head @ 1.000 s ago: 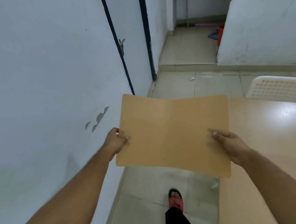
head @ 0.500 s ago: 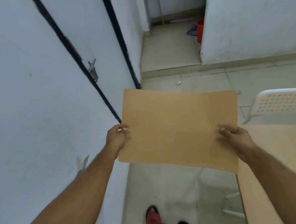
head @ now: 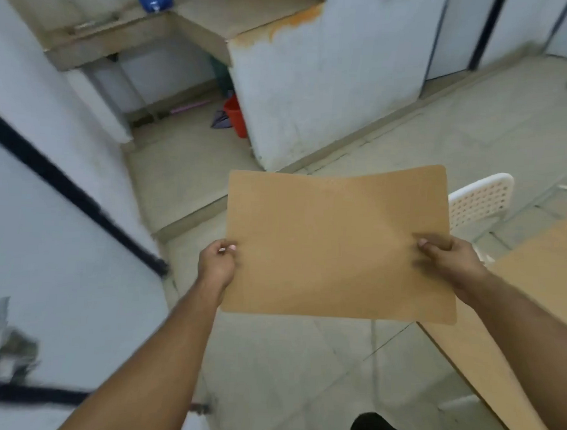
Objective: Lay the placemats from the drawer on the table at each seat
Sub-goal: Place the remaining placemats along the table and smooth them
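A tan rectangular placemat (head: 333,240) is held flat in the air over the tiled floor, in front of me. My left hand (head: 216,264) pinches its left edge and my right hand (head: 453,263) grips its right edge. The light wooden table (head: 540,294) lies at the right, its near corner just under the placemat's right side. No drawer is in view.
A white perforated chair (head: 480,202) stands behind the table's far end. A white wall with a black stripe (head: 63,187) runs close along the left. Further back are a white partition (head: 325,75), a red bucket (head: 236,115) and a concrete counter (head: 127,32).
The view has swung and tilted, showing more of the room behind. The placemat has stayed in both hands and now sits further right, nearer the table corner.
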The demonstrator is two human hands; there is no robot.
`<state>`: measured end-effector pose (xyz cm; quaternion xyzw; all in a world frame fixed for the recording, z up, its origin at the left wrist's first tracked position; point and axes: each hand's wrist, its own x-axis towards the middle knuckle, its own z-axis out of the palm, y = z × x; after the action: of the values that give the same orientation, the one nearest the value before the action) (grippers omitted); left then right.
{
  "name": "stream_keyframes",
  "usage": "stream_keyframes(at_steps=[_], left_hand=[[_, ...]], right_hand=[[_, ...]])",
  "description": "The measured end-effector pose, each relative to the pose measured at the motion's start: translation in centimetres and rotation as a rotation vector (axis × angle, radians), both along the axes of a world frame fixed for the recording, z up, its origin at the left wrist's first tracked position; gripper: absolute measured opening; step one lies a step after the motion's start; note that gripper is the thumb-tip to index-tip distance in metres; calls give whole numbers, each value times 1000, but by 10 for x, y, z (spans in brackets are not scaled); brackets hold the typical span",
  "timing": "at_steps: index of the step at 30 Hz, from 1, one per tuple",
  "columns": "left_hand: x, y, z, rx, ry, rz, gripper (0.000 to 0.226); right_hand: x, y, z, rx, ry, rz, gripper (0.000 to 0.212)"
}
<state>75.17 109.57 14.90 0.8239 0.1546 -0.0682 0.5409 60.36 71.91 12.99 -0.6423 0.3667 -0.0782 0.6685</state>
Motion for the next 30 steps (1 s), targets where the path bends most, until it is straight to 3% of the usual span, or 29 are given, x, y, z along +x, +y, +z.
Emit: stream_keyframes(at_steps=[10, 18, 24, 30], left_hand=[[211, -185, 7, 10, -77, -326, 15], [309, -359, 18, 45, -87, -627, 14], [330, -518, -6, 39, -79, -997, 16], [285, -638, -18, 45, -77, -1415, 14]], right_hand=[[95, -100, -15, 39, -54, -400, 13], [117, -184, -10, 81, -45, -702, 20], [86, -203, -14, 77, -29, -1044, 20], [45, -165, -2, 94, 13, -1449, 25]])
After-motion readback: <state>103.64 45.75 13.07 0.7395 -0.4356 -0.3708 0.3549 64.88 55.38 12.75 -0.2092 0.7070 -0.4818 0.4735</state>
